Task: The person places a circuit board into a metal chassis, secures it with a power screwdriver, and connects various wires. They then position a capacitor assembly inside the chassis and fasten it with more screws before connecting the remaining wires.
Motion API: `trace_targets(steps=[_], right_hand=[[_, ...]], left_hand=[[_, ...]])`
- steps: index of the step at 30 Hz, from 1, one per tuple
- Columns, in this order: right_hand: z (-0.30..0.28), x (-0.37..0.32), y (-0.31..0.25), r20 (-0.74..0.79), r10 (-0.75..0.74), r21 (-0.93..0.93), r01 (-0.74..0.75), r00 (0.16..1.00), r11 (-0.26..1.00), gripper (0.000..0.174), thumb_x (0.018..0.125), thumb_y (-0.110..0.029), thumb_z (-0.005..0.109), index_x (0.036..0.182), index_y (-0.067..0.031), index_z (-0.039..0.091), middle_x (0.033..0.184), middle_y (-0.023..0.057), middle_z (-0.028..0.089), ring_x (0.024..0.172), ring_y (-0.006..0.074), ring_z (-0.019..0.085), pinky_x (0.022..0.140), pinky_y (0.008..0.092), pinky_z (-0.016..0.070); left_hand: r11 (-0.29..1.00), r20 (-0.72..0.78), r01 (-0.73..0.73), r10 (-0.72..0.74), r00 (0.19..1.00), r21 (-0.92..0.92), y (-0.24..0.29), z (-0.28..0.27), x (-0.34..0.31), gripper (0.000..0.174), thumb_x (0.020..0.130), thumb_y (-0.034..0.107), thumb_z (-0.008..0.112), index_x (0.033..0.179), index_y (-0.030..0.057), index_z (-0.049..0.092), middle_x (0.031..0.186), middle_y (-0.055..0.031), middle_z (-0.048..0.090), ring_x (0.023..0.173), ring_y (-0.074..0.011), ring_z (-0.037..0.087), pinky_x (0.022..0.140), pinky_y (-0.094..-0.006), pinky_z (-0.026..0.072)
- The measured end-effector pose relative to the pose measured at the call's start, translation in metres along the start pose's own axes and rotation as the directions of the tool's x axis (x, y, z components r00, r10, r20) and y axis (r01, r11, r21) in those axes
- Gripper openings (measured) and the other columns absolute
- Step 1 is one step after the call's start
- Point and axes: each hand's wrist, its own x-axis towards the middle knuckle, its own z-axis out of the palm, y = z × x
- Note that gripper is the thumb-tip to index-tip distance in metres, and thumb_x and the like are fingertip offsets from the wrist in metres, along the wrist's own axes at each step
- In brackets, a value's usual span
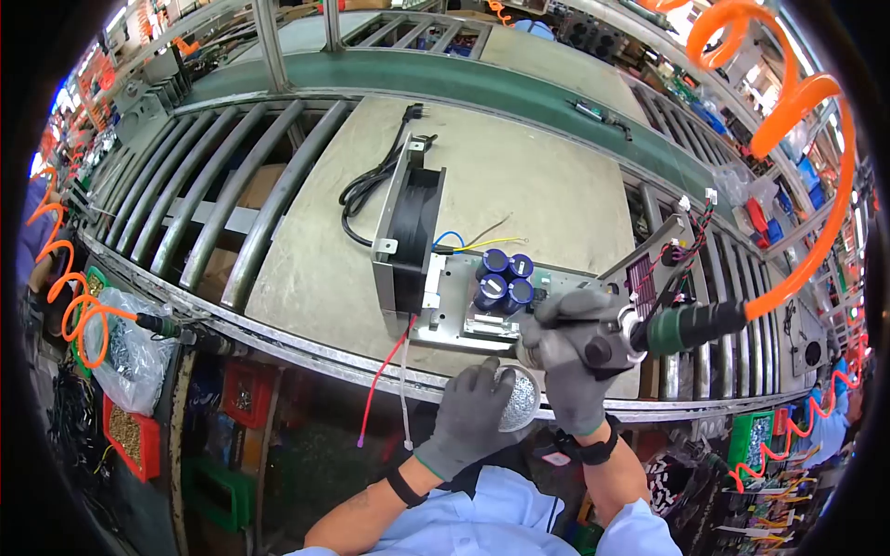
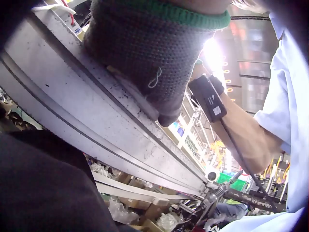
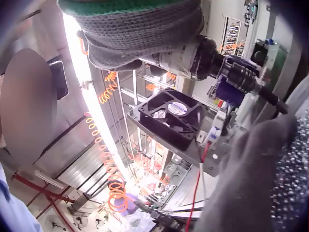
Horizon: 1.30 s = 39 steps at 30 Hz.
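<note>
Black fan [image 1: 417, 222] upright at right hand's [image 1: 577, 361] 10 o'clock, blue capacitors [image 1: 493, 289] at 11, orange hose [image 1: 820, 246] at 2. Red wire [image 1: 384, 376] droops, left hand's [image 1: 468, 412] 10. Right grips power tool [image 1: 632, 331], its 2 o'clock; left, palm-down, holds dish [image 1: 538, 403] of small metal parts at 3.

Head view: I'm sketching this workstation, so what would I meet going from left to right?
Red bin of small brass-coloured parts, black cooling fan, dark-blue capacitors, air tool's green-and-black hose connector.
</note>
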Motion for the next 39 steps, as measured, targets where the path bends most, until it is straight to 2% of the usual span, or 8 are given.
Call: trace_targets(steps=[20, 22, 23, 27, 28, 30, 32, 39], right_hand=[[0.040, 0.043, 0.046, 0.107, -0.049, -0.154, 0.066, 0.993, 0.986, 0.021, 0.079, 0.006, 0.066, 0.098, -0.0019, 0.062, 0.085, 0.0050, 0.066, 0.069, 0.0098, 0.062, 0.059, 0.0249, 0.0510], [0.041, 0.043, 0.039, 0.098, 0.063, -0.114, -0.052, 0.993, 0.992, 0.021, 0.078, 0.003, 0.071, 0.098, 0.0023, 0.065, 0.078, 0.0001, 0.066, 0.073, 0.0069, 0.063, 0.066, 0.0231, 0.0496], [0.035, 0.043, 0.037, 0.154, 0.057, -0.183, -0.029, 0.986, 0.983, 0.021, 0.081, 0.002, 0.071, 0.101, 0.0009, 0.064, 0.084, 0.0014, 0.067, 0.078, 0.0074, 0.063, 0.069, 0.0239, 0.0513], [0.021, 0.017, 0.013, 0.067, 0.035, -0.083, -0.030, 0.997, 0.996, 0.027, 0.084, 0.007, 0.068, 0.109, -0.0005, 0.061, 0.099, 0.0071, 0.067, 0.092, 0.0120, 0.065, 0.080, 0.0296, 0.0547], [0.017, 0.006, 0.002, 0.020, 0.176, 0.198, -0.176, 0.984, 0.964, 0.030, 0.083, 0.010, 0.067, 0.110, -0.0007, 0.059, 0.099, 0.0081, 0.067, 0.092, 0.0145, 0.065, 0.081, 0.0321, 0.0542], [-0.006, -0.004, 0.001, 0.080, 0.016, -0.080, -0.009, 0.997, 0.997, 0.032, 0.083, 0.010, 0.065, 0.112, -0.0009, 0.056, 0.099, 0.0089, 0.067, 0.091, 0.0148, 0.064, 0.083, 0.0322, 0.0530], [-0.027, -0.014, 0.005, 0.165, -0.054, -0.306, 0.103, 0.985, 0.947, 0.042, 0.084, 0.007, 0.063, 0.119, -0.0092, 0.048, 0.101, 0.0114, 0.060, 0.082, 0.0171, 0.062, 0.064, 0.0303, 0.0537], [-0.046, -0.034, 0.020, 0.113, 0.030, -0.194, -0.008, 0.993, 0.981, 0.041, 0.087, 0.005, 0.064, 0.121, -0.0090, 0.047, 0.107, 0.0119, 0.059, 0.085, 0.0167, 0.062, 0.064, 0.0297, 0.0533]], left_hand=[[0.997, -0.105, -0.017, 0.009, 0.994, -0.078, -0.005, 0.014, -0.004, 0.068, 0.063, 0.047, 0.085, 0.121, 0.0159, 0.067, 0.126, -0.0169, 0.054, 0.115, -0.0401, 0.051, 0.090, -0.0490, 0.0464], [0.999, -0.111, -0.019, 0.014, 0.994, -0.049, -0.003, 0.015, -0.004, 0.066, 0.063, 0.047, 0.085, 0.119, 0.0174, 0.068, 0.125, -0.0162, 0.054, 0.115, -0.0401, 0.051, 0.090, -0.0489, 0.0462], [1.000, -0.045, -0.010, 0.009, 0.999, -0.015, -0.002, 0.011, -0.006, 0.081, 0.065, 0.050, 0.085, 0.135, 0.0159, 0.061, 0.137, -0.0191, 0.051, 0.120, -0.0375, 0.053, 0.095, -0.0494, 0.0466], [1.000, 0.019, -0.005, 0.005, 1.000, 0.025, 0.001, 0.004, -0.005, 0.079, 0.067, 0.049, 0.084, 0.134, 0.0147, 0.061, 0.136, -0.0196, 0.052, 0.119, -0.0385, 0.053, 0.096, -0.0495, 0.0465], [1.000, 0.031, -0.004, 0.003, 1.000, 0.016, 0.001, 0.003, -0.005, 0.078, 0.067, 0.049, 0.084, 0.134, 0.0147, 0.061, 0.136, -0.0198, 0.053, 0.118, -0.0387, 0.054, 0.097, -0.0494, 0.0465], [1.000, 0.011, -0.012, 0.012, 1.000, 0.022, 0.000, 0.003, -0.004, 0.077, 0.068, 0.049, 0.084, 0.133, 0.0137, 0.061, 0.135, -0.0200, 0.054, 0.118, -0.0386, 0.054, 0.096, -0.0492, 0.0467], [0.999, -0.033, -0.026, 0.028, 0.999, 0.038, 0.001, 0.006, -0.005, 0.076, 0.069, 0.048, 0.083, 0.132, 0.0118, 0.061, 0.134, -0.0201, 0.055, 0.117, -0.0380, 0.055, 0.096, -0.0489, 0.0471], [0.999, -0.031, 0.004, -0.003, 1.000, 0.034, 0.005, 0.002, -0.001, 0.077, 0.069, 0.048, 0.083, 0.129, 0.0054, 0.060, 0.133, -0.0194, 0.056, 0.115, -0.0365, 0.055, 0.094, -0.0485, 0.0477]])
